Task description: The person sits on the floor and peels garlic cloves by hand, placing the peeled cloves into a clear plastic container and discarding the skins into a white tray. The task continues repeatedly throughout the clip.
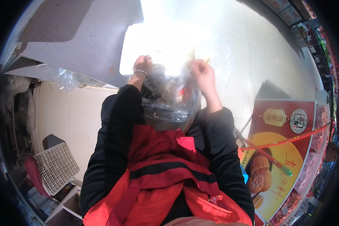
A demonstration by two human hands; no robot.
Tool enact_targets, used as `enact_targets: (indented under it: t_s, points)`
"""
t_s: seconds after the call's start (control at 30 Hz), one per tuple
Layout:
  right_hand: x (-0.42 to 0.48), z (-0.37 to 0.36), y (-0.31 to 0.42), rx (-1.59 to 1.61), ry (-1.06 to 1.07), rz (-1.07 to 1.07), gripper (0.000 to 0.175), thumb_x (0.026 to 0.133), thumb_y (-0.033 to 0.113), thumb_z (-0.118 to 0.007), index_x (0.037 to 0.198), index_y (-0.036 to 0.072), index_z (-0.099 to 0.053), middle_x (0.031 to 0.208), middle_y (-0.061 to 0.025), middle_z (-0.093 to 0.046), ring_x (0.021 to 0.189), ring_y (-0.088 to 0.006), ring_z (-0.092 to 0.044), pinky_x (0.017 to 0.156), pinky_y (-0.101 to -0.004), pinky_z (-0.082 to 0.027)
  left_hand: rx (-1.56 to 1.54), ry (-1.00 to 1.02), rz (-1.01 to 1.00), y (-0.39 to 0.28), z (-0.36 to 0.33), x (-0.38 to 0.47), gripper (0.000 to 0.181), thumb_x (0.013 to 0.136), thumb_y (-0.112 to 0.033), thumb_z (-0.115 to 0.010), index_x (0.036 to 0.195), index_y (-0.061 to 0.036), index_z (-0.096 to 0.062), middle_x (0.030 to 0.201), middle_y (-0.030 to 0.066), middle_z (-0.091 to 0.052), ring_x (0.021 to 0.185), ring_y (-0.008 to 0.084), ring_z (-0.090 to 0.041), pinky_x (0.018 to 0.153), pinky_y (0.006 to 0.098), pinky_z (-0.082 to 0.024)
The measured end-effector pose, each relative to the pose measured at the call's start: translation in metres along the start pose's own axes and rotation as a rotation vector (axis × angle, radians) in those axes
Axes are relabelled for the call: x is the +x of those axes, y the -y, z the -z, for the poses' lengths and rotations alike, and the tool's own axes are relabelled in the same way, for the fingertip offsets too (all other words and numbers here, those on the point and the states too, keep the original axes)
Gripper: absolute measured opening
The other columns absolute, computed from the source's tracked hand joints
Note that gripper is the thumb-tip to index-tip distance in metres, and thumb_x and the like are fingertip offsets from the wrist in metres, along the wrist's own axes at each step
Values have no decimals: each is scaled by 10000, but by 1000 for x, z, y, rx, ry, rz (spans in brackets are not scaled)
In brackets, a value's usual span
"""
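Note:
A white board or tray lies before me in strong glare, its far part washed out. My left hand, with a bracelet at the wrist, rests curled over the near left part of it. My right hand has its fingers bent together at the right, near a blurred yellowish-green scrap. Glare hides whether either hand grips anything. Below and between my hands is a bin-like container lined with a clear plastic bag. Dark and reddish refuse shows in it.
A pale wooden panel stands at the upper left. A white plastic grid basket is at the lower left. On the right, a red and yellow printed board has a red pole across it. Pale tiles cover the floor.

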State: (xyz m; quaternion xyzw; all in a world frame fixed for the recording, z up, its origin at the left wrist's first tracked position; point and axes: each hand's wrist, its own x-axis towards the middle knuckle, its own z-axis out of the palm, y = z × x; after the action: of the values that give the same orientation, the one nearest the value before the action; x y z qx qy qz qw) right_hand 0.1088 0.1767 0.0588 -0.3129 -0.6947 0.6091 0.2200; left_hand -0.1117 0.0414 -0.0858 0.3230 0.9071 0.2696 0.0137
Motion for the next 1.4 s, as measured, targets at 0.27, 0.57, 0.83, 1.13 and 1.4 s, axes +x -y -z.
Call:
enact_targets:
  t_s: [0.27,0.57,0.83,1.13,1.4]
  points:
    - [3,-11,-3,-125,77,26,123,875,84,-600,963,18,-654,776,-10,-627,711,-83,-547,679,-233,-455,25,46,59,-10,-3,5,168,785,-242,-644,898,-118,-648,852,106,-640,865,271,-618,796,376,-496]
    - [-8,-24,8,47,117,-88,134,872,34,-619,993,-23,-626,752,-16,-620,653,-70,-541,624,-204,-452,-596,118,-246,-80,59,-32,159,771,-156,-717,815,-34,-625,664,21,-606,625,82,-542,611,237,-454]
    - [-29,-36,2,127,212,-62,115,880,20,-618,981,-33,-605,806,-52,-665,688,-74,-575,652,-215,-475,-694,116,-202,-98,85,-85,131,790,-99,-691,884,-19,-646,694,16,-601,653,68,-531,609,226,-435]
    - [-54,-42,3,-129,85,86,128,850,1,-633,978,-1,-618,833,-51,-676,763,-99,-643,714,-239,-514,-1042,231,44,-91,79,-101,122,860,-87,-644,908,25,-653,824,3,-652,750,43,-544,673,200,-435]
    - [-54,-45,-12,-173,78,155,163,807,-1,-655,970,6,-649,872,-77,-665,750,-131,-643,709,-256,-510,-1015,227,-24,-82,73,-104,118,854,-87,-651,905,16,-677,776,15,-661,697,43,-549,639,201,-439]
